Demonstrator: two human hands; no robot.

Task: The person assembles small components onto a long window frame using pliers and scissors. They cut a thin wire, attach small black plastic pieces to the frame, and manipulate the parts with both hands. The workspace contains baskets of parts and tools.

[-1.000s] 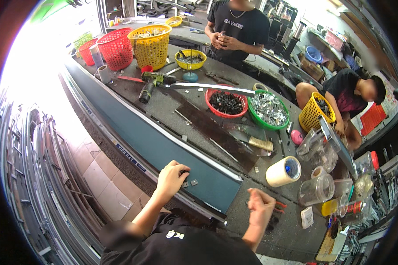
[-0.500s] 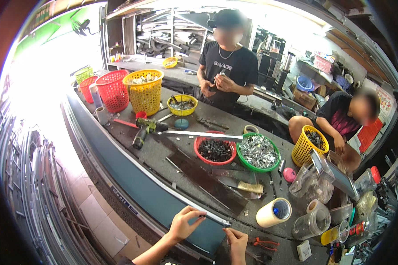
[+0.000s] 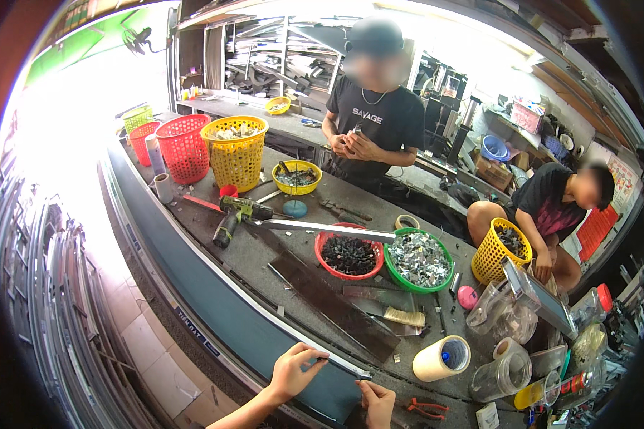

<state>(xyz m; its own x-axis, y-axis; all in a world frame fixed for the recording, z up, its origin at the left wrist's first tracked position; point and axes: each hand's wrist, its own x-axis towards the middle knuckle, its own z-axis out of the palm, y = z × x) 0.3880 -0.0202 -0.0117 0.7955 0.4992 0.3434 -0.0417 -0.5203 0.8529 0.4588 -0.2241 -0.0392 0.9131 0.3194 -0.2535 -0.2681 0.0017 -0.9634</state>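
Observation:
A long panel (image 3: 215,282) with a smooth blue-grey face and pale metal edges runs diagonally along the near side of the bench. Over its near end is my left hand (image 3: 293,373), thumb and forefinger pinched together at a small dark piece too little to name. My right hand (image 3: 377,402) is closed at the panel's end corner, just right of the left one. Its fingertips press together by the pale edge, and what they grip is hidden. Red-handled pliers (image 3: 427,409) lie to the right of that hand.
On the bench are a cordless drill (image 3: 237,214), a red basket (image 3: 347,273) of black parts, a green basket (image 3: 447,277) of metal pieces, a brush (image 3: 403,317) and a tape roll (image 3: 436,361). One person (image 3: 372,114) stands across; another (image 3: 551,222) sits at right. Metal profiles (image 3: 57,314) fill the left.
My right hand has shifted slightly left and my left hand slightly lower, both still pinching. The standing person has brought both hands together; the seated person's hand has reached lower.

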